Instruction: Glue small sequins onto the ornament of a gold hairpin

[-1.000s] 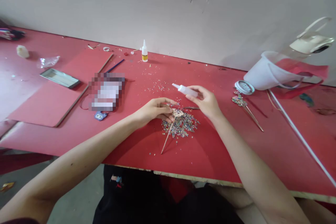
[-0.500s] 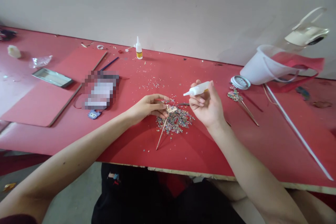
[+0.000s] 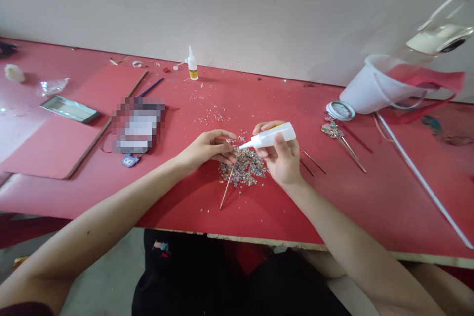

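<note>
Between its thumb and fingers my left hand (image 3: 209,151) pinches the top of a gold hairpin (image 3: 226,188), whose shaft slants down toward the table's front edge. Wrapped around a white glue bottle (image 3: 274,137) is my right hand (image 3: 283,160). The bottle lies nearly level, its thin nozzle pointing left at the hairpin's ornamental head; whether the tip touches it I cannot tell. Under both hands a pile of small glittery chips (image 3: 246,170) spreads over the red table. Fingers and nozzle partly hide the hairpin's head.
A second glue bottle (image 3: 192,66) stands near the wall. At right are a decorated hairpin (image 3: 333,131), a round lid (image 3: 339,110), a tipped white bucket (image 3: 365,86) and a kettle (image 3: 431,39). At left lie a blurred-out phone-like object (image 3: 138,126), a shallow box (image 3: 69,108) and a red board (image 3: 55,150).
My right hand has moved left and lowered the glue bottle, bringing its nozzle to the hairpin's head. My left hand still holds the hairpin in nearly the same place.
</note>
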The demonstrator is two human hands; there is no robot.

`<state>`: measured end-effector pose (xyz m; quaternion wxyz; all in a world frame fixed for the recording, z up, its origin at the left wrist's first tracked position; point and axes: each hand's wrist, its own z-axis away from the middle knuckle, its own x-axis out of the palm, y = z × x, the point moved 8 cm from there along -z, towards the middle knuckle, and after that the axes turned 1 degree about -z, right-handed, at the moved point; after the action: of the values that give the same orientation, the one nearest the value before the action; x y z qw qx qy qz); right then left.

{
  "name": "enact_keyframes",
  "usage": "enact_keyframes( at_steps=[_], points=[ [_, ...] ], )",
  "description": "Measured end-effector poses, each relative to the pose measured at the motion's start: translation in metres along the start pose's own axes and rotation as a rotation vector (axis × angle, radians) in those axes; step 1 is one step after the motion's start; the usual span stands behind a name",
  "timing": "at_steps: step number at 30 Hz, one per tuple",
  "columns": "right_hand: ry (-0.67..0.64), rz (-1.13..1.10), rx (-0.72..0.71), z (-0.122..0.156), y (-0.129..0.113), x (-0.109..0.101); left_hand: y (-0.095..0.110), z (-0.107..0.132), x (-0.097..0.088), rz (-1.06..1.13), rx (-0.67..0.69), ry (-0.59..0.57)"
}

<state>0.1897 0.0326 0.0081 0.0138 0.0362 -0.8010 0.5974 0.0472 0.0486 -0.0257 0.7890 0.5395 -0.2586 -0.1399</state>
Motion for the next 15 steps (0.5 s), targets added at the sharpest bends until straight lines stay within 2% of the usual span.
enact_keyframes(
  at_steps=[8, 12, 15],
  points=[
    [-0.019, 0.270, -0.231, 0.014, -0.020, 0.009, -0.004, -0.002, -0.001, -0.015, 0.015, -0.004],
    [-0.116, 0.346, -0.407, 0.018, -0.031, 0.016, -0.006, -0.004, -0.003, 0.003, 0.034, -0.012],
    [-0.186, 0.310, -0.447, 0.020, -0.032, 0.019, -0.006, -0.004, -0.002, 0.005, 0.045, -0.032]
  ],
)
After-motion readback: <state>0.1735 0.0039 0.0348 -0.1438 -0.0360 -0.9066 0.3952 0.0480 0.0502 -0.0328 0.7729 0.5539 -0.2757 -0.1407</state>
